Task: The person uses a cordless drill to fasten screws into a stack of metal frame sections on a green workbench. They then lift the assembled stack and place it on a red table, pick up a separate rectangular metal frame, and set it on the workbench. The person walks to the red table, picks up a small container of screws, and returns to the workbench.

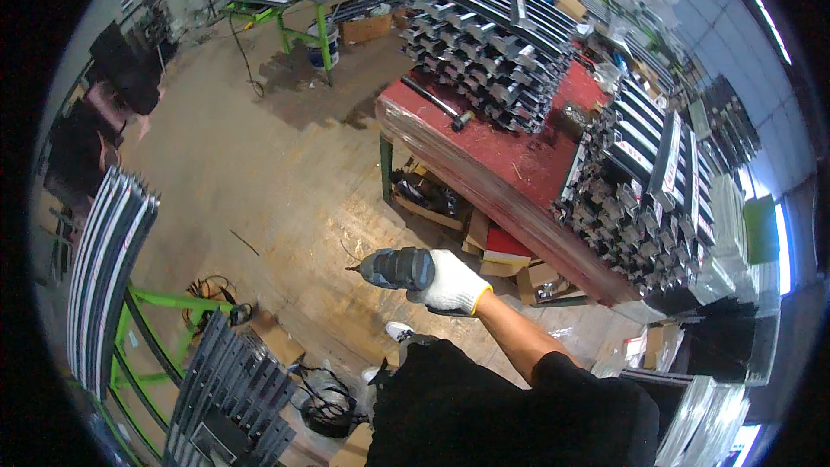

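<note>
Drill (393, 267) first: it is a dark grey power tool with a stubby body and a short bit poking out to the left, and I see it held out level over the bare concrete floor (259, 173), in front of my body and well short of the counter (510, 156). My right hand (451, 282), in a white knit glove with a yellow cuff, is wrapped tight around its grip; the bare forearm runs back to a black sleeve. My left hand is out of view, so I cannot tell how it stands. The counter has a red top wrapped in clear film, and it carries two big stacks of black and silver metal profiles (488, 52), with a hammer (437, 102) lying near the left edge. Under the counter I make out an open cardboard box (428, 199) with dark stuff in it that I cannot identify, and more flat cartons (510, 251) beside it. At lower left, a green rack (143, 329) holds long silver strips (108, 259), and a bundle of grey profiles (225, 389) sits by a tangle of black cable (324, 398).
</note>
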### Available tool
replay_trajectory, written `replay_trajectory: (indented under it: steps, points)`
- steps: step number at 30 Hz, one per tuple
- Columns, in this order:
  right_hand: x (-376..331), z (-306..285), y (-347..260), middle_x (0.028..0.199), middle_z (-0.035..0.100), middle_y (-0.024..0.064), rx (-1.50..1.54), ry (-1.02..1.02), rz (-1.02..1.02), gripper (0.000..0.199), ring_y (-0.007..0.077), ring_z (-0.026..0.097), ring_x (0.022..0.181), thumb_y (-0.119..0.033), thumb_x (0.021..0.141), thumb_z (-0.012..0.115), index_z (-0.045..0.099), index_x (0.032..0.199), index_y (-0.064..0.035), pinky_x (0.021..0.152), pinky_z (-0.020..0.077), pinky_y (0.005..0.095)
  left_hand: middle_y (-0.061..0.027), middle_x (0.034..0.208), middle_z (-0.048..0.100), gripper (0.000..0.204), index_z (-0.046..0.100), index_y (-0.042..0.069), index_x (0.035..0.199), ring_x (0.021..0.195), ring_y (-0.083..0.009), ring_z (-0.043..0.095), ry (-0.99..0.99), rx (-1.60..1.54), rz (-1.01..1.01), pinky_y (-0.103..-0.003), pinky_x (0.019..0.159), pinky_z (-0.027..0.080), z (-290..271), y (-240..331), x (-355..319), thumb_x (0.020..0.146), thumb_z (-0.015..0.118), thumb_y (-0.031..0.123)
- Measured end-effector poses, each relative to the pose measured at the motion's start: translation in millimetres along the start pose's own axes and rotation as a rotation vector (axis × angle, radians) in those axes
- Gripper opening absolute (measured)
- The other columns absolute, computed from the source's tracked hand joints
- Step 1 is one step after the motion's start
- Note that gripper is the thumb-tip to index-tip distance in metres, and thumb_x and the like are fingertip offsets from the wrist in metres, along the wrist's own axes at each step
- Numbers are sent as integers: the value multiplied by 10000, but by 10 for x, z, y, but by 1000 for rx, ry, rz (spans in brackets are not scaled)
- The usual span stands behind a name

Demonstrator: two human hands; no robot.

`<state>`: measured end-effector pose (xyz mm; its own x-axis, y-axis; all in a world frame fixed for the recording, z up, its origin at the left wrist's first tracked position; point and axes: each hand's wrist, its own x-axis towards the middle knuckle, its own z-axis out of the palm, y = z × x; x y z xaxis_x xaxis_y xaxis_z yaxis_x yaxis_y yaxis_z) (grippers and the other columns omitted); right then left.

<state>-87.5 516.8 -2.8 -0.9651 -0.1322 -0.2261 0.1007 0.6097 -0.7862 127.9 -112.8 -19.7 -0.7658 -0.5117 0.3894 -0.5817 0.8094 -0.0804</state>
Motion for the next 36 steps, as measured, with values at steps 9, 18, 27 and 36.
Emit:
replay_trajectory:
  steps: [9,18,27,36]
  points:
    - [-176,194,482,982,729,211,-30,374,-55,261,438,677,957,-185,795,703,709,1033,-77,841,572,449,-188,877,726,360,731,-2,1141,828,-357,699,-59,70,92,-523,843,565,32,-308,330,1012,663,328]
    - [16,-703,843,1163,746,150,-182,1132,25,271,348,710,1069,-141,842,676,722,1098,-63,936,561,424,-175,1258,728,326,731,121,1289,1138,-330,692,-166,-100,501,-462,959,553,-500,1197,1394,1047,555,249]
    - [939,-1973,2163,1087,758,174,191,1570,402,427,317,728,976,-334,860,825,707,1133,-27,904,560,411,-232,810,694,259,673,-18,888,704,-406,661,-413,-860,778,-462,638,503,-509,5764,838,1014,628,204]
    - [922,-2250,3029,1309,725,141,-441,1348,596,555,325,696,1172,-418,965,755,641,1396,-88,1021,519,482,-229,741,689,185,650,41,928,701,-438,705,-359,-893,1191,-518,621,555,-28,8587,-398,1008,627,206]
